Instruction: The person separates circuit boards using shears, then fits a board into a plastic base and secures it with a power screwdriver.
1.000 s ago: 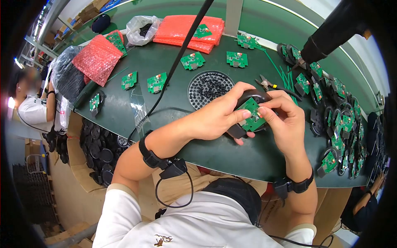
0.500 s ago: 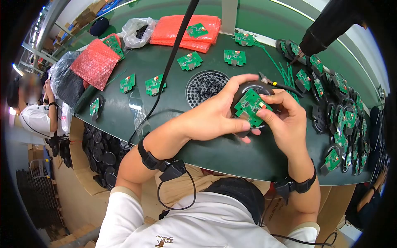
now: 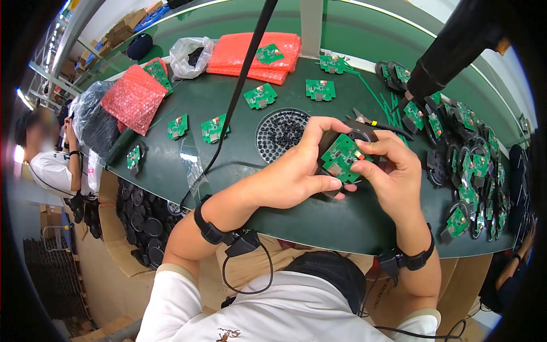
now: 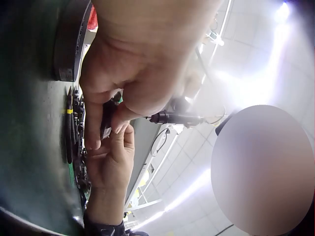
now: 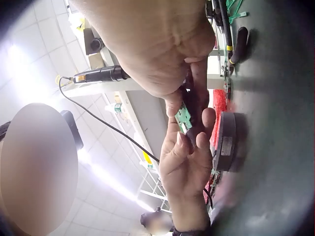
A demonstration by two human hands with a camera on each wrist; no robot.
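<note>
Between both hands, close over the table, is a black round plastic housing (image 3: 363, 134) with a green circuit board (image 3: 340, 155) lying on its face. My left hand (image 3: 299, 174) grips the housing from the left, its thumb along the board's lower edge and its fingers underneath. At the right side, my right hand (image 3: 396, 174) pinches the edge with thumb and index finger beside a small red-and-white connector (image 3: 359, 154). The right wrist view shows the board (image 5: 184, 118) edge-on between the fingers; the left wrist view mostly hides it behind the left hand (image 4: 133, 73).
A round dish (image 3: 258, 139) of small black parts stands left of the hands. Cutters (image 3: 373, 122) lie behind them. An electric screwdriver (image 3: 439, 65) hangs at upper right, above piled housings with boards (image 3: 470, 165). Loose boards (image 3: 261, 96) and red bubble wrap (image 3: 228, 51) lie farther back.
The left thumb has slid from the board's face to its lower edge. The housing has turned so more of the board shows. The right fingertips stay close by the connector.
</note>
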